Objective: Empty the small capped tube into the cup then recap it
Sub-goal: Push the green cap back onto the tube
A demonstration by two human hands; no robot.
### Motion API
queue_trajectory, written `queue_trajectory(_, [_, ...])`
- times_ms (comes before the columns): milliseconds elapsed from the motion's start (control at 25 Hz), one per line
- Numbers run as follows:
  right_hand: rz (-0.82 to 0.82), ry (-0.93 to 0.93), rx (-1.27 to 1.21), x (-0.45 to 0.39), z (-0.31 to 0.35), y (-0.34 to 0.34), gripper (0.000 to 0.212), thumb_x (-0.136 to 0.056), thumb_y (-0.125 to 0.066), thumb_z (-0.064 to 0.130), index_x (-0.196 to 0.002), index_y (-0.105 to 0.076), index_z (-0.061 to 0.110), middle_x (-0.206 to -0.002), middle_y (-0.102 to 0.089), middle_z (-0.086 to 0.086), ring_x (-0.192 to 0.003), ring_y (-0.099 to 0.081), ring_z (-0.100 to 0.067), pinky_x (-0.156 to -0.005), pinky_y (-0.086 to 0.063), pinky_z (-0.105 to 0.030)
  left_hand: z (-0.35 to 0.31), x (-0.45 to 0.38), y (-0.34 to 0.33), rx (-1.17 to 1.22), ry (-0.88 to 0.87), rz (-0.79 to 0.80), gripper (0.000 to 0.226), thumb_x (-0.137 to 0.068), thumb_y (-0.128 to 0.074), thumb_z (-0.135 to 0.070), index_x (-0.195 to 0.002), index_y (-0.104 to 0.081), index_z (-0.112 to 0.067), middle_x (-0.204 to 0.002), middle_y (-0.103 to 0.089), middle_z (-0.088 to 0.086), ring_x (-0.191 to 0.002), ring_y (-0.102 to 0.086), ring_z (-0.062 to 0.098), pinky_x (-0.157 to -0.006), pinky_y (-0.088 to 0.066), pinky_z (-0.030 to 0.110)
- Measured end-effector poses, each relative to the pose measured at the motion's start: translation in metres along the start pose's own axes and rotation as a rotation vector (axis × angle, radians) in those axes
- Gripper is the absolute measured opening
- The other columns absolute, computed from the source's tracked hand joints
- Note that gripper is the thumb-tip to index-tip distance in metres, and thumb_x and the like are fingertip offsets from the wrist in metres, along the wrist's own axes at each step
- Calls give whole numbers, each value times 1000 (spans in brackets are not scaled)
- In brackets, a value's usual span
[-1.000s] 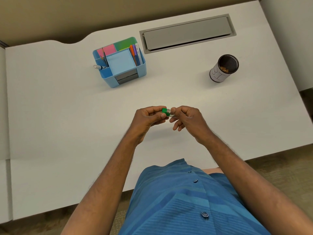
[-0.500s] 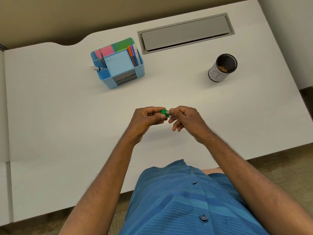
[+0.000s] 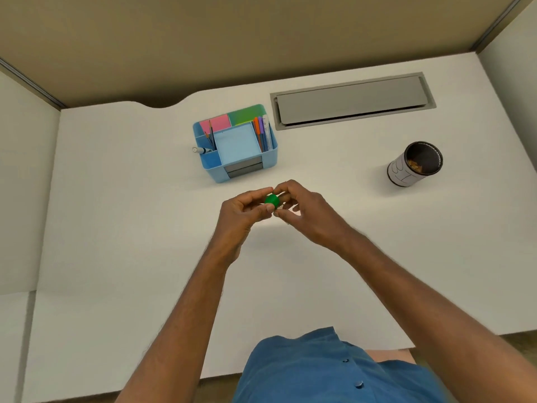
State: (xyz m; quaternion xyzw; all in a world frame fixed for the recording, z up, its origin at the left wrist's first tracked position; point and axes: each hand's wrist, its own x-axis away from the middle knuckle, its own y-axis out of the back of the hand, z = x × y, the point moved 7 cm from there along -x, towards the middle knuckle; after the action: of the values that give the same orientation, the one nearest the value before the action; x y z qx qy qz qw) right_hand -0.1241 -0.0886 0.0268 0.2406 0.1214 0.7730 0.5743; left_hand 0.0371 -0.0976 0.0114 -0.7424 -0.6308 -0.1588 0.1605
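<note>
- Above the desk's middle, a green cap [image 3: 272,200] is pinched by the left hand [image 3: 242,212] between thumb and forefinger.
- The tube, mostly hidden, is clamped in the closed fingers of the right hand [image 3: 302,212].
- It is judged light, stiff and easily fumbled; the body is best gripped just below the cap.
- Well apart, far right, a paper-wrapped cup [image 3: 414,164] stands upright.

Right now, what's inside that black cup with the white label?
The cup holds some small brownish-orange bits at the bottom, against its near wall. What they are is too small to tell, and the dark wall hides the rest of the floor.
</note>
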Motion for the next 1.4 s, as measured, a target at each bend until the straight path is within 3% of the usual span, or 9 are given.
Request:
queue_trajectory(120, [-72, 113, 47, -55, 35, 2, 38, -98, -67, 21, -127, -47, 33, -116, -58, 14, -99, -65, -9, -80, -55, -19, -10, -26, 44, 2, -11, -287, 31, -95, -72, -24, -126, -71, -22, -120, -75, 3, -102, -75, 22, -87, -64, 32])
queue_trajectory(240, [-191, 166, -49, -107, 61, 1, 38, -93, -71, 7, -121, -50, 23, -120, -52, 8, -108, -58, -11, -83, -59, -15, -8, -48, 91, 32, -8, -598, 25, -100, -66, -23, -125, -65, -24, -126, -68, 3, -109, -68, 22, -81, -61, 27])
queue_trajectory(320, [-242, 176, -70, -134, 70, -9, 37, -89, -73, 3, -117, -51, 16, -118, -51, 4, -109, -56, -12, -81, -57, -11, 0, -63, 111, 49, 52, -706, 31, -99, -66, -22, -130, -62, -22, -132, -64, 5, -111, -65, 21, -83, -58, 27])
queue_trajectory(400, [-230, 173, -59, -158, 74, -24, 36, -89, -73, 2, -115, -51, 14, -116, -54, 0, -106, -57, -13, -82, -55, -12, 7, -83, 120, 59, 104, -712, 36, -99, -66, -23, -135, -60, -19, -137, -63, 6, -112, -62, 19, -89, -58, 30])
queue_trajectory(560, [-113, 211, 17, -185, 69, -59, 32, -94, -68, 3, -121, -52, 12, -122, -61, -6, -109, -61, -19, -93, -58, -31, 15, -110, 123, 90, 108, -670, 37, -99, -67, -21, -135, -63, -17, -138, -65, 5, -117, -64, 21, -94, -58, 35])
queue_trajectory(720, [-105, 290, 314, -194, 68, -76, 27, -93, -66, 9, -118, -58, 15, -112, -67, -5, -100, -56, -25, -82, -54, -44, 18, -117, 127, 126, 76, -617, 35, -101, -64, -18, -136, -66, -15, -136, -69, 6, -124, -66, 25, -104, -57, 46])
queue_trajectory(1120, [-23, 276, 720, -197, 58, -94, 34, -98, -55, 25, -130, -56, 15, -115, -69, -5, -107, -54, -26, -81, -42, -37, 21, -123, 129, 140, 50, -567, 36, -102, -62, -18, -138, -65, -16, -137, -69, 5, -125, -66, 22, -102, -59, 43])
queue_trajectory(1240, [-13, 273, 802, -198, 56, -99, 25, -101, -50, 24, -122, -61, 15, -112, -70, -5, -108, -54, -26, -79, -36, -35, 22, -124, 129, 152, 55, -572, 36, -102, -62, -17, -138, -66, -16, -136, -70, 4, -124, -67, 20, -100, -60, 40])
queue_trajectory(1400, [-13, 260, 840, -197, 53, -106, 21, -103, -52, 24, -117, -63, 15, -110, -70, -5, -109, -54, -26, -84, -41, -38, 22, -124, 129, 141, 51, -581, 37, -102, -62, -18, -139, -64, -15, -138, -69, 5, -125, -66, 22, -101, -59, 42])
